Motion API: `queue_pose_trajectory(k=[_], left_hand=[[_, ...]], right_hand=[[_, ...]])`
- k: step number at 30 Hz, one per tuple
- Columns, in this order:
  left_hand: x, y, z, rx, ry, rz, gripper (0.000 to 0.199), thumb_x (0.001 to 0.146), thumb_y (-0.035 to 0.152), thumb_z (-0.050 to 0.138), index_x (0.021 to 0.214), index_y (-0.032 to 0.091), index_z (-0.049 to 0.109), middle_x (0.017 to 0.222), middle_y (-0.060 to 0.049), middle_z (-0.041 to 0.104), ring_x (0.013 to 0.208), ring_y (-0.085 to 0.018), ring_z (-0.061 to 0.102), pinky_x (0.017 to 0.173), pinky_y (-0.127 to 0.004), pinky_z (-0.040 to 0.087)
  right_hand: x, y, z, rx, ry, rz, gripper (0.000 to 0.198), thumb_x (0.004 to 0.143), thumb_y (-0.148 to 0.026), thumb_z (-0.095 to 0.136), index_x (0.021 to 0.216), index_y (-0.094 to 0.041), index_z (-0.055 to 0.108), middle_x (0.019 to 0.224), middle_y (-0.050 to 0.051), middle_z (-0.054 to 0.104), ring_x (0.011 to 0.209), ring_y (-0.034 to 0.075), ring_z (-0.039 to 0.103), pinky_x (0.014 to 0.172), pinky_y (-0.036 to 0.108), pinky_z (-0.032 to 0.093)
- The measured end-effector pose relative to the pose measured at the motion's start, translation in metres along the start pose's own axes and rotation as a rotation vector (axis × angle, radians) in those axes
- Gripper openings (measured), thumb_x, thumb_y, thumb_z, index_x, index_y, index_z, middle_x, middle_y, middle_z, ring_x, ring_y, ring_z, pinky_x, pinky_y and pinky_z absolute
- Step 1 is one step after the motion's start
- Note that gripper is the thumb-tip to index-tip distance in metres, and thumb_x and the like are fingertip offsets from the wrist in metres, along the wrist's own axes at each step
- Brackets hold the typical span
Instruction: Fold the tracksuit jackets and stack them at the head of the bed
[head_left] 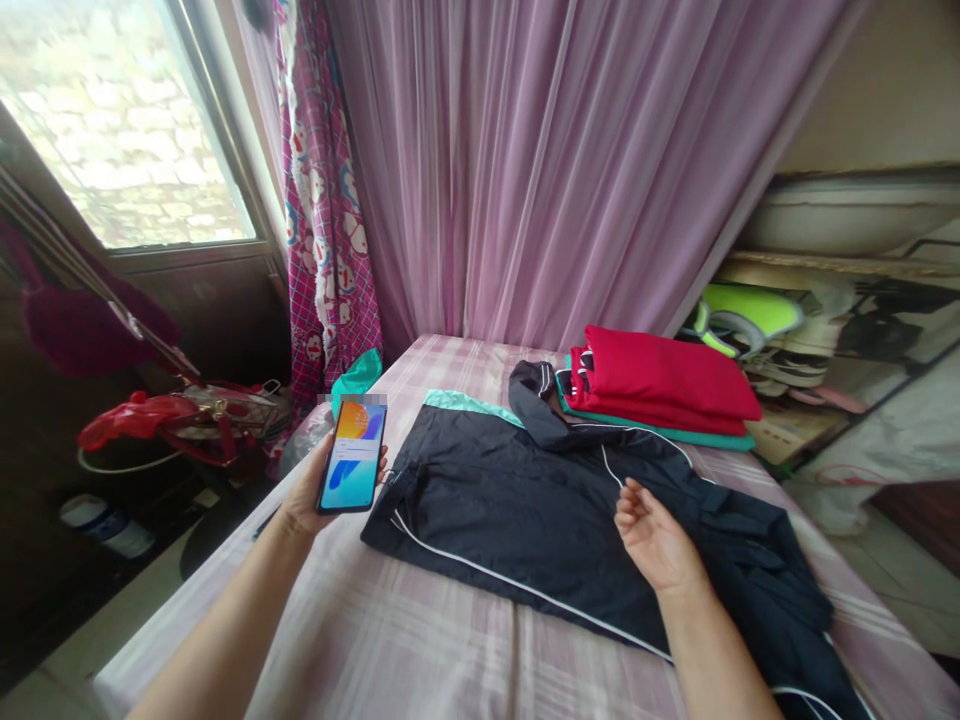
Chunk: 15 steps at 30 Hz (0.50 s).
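Observation:
My left hand (306, 492) is wrapped round a smartphone (352, 458) whose lit screen faces me, at the left edge of the bed or table. A dark navy jacket (517, 520) with white piping lies spread over the checked cloth, part of its mint-green lining showing at the top edge. Above the jacket's right half is my right hand (656, 535), palm turned partly upward and fingers curled in. Nothing shows in those fingers, and their tips come close to a line of white piping. Whether they touch the fabric is hard to tell.
Folded red clothes (667, 375) are stacked on a teal garment (727, 438) beyond the jacket. Pink curtains (525, 180) hang behind. Shelves with shoes (799, 360) and a neon-green cap-like item (750, 315) stand right. Bags (217, 425) sit at left below a window.

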<state>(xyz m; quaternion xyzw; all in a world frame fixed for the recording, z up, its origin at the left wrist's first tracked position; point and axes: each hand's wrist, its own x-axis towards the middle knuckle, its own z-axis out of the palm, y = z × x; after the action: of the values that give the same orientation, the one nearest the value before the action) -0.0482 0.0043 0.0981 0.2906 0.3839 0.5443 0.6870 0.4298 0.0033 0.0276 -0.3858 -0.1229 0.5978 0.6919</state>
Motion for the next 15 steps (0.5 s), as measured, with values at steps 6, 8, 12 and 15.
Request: queue_pose_trajectory(k=[6, 8, 12, 15], left_hand=[[0.050, 0.035, -0.015, 0.715, 0.295, 0.059, 0.069, 0.081, 0.063, 0.055, 0.128, 0.013, 0.058, 0.109, -0.015, 0.071, 0.090, -0.024, 0.069, 0.078, -0.035, 0.055], [0.068, 0.042, -0.018, 1.071, 0.388, 0.137, 0.069, 0.078, 0.064, 0.057, 0.128, 0.015, 0.058, 0.113, -0.013, 0.070, 0.098, -0.025, 0.066, 0.082, -0.034, 0.052], [0.087, 0.042, -0.018, 1.675, 0.498, 0.187, 0.071, 0.075, 0.063, 0.058, 0.130, 0.018, 0.056, 0.118, -0.015, 0.066, 0.111, -0.034, 0.060, 0.089, -0.039, 0.046], [0.090, 0.034, -0.017, 1.878, 0.505, 0.145, 0.068, 0.078, 0.063, 0.053, 0.130, 0.019, 0.056, 0.116, -0.017, 0.065, 0.110, -0.036, 0.059, 0.088, -0.041, 0.045]], right_hand=[[-0.003, 0.000, 0.004, 0.012, 0.042, 0.014, 0.010, 0.076, -0.012, 0.071, 0.085, -0.018, 0.070, 0.070, -0.001, 0.069, 0.059, 0.007, 0.062, 0.047, 0.013, 0.050], [-0.002, 0.001, 0.003, 0.003, 0.040, 0.007, 0.010, 0.076, -0.013, 0.071, 0.085, -0.018, 0.070, 0.071, -0.001, 0.069, 0.059, 0.007, 0.063, 0.048, 0.013, 0.051], [0.000, 0.002, 0.001, -0.026, 0.025, 0.005, 0.011, 0.076, -0.013, 0.073, 0.085, -0.019, 0.070, 0.072, -0.002, 0.070, 0.060, 0.008, 0.064, 0.048, 0.013, 0.050], [0.000, 0.001, 0.002, -0.031, 0.030, 0.006, 0.012, 0.075, -0.013, 0.073, 0.085, -0.019, 0.070, 0.072, -0.001, 0.070, 0.060, 0.008, 0.064, 0.047, 0.014, 0.050]])
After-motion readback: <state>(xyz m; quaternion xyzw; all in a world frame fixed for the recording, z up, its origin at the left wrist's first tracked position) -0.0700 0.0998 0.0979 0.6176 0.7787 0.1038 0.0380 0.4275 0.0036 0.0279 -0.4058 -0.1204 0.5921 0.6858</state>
